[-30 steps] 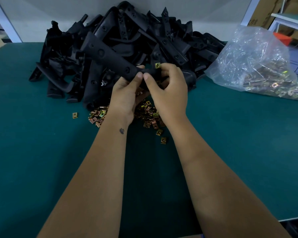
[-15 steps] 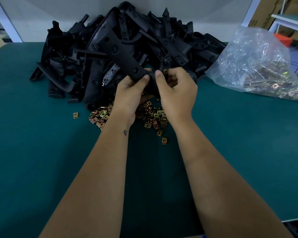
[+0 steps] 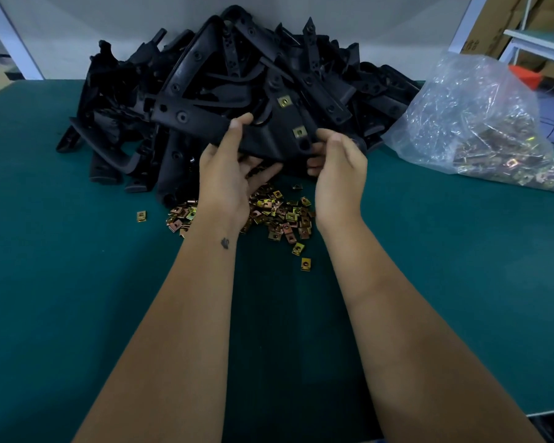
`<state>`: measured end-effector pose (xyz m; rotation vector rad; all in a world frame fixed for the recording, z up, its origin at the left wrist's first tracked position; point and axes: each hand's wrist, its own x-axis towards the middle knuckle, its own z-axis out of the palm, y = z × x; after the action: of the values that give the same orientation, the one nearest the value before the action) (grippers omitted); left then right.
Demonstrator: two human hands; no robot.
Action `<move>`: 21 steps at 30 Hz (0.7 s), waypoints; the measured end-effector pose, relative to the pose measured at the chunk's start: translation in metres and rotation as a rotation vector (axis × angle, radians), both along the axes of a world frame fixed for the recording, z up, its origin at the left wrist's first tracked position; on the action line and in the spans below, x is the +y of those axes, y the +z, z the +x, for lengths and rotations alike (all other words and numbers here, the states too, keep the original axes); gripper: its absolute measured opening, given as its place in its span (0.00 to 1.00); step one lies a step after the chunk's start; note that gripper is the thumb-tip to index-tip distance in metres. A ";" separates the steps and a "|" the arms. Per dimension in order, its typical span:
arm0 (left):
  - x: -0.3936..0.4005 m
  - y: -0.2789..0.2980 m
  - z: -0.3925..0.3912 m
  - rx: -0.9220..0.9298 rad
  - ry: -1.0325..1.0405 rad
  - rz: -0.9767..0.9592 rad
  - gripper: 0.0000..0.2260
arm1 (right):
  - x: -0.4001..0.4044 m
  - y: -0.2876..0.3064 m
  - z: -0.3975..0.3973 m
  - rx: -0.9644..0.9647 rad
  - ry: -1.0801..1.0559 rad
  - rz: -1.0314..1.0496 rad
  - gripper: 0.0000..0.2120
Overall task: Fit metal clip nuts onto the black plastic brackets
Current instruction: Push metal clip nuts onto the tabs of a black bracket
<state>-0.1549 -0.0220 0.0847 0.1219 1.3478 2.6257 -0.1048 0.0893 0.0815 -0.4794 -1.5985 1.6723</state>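
Note:
I hold one black plastic bracket [image 3: 263, 135] in both hands above the table, in front of the big heap of black brackets [image 3: 243, 75]. My left hand [image 3: 229, 177] grips its lower left part, thumb on top. My right hand [image 3: 339, 174] holds its right end. Two brass-coloured clip nuts sit on the held bracket, an upper clip nut [image 3: 284, 101] and a lower clip nut [image 3: 299, 132]. A loose pile of clip nuts [image 3: 279, 212] lies on the green table under my hands.
A clear plastic bag of clip nuts [image 3: 480, 129] lies at the right on the green table [image 3: 77, 282]. A stray clip nut [image 3: 141, 215] lies left of the pile, another stray nut [image 3: 305, 264] nearer me. Cardboard boxes and a shelf stand at the far right.
The bracket has turned in my hands, so its face with two fitted clip nuts now shows. My right hand has moved from the clip nut to the bracket's right end.

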 end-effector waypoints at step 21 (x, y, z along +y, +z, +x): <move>0.067 0.020 0.062 -0.044 0.083 -0.218 0.08 | 0.003 0.011 0.012 0.157 0.204 -0.484 0.06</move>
<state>-0.0933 0.0454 0.1043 -0.0231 1.6452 2.5088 -0.0933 0.0918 0.0929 -0.4180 -1.1540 2.2067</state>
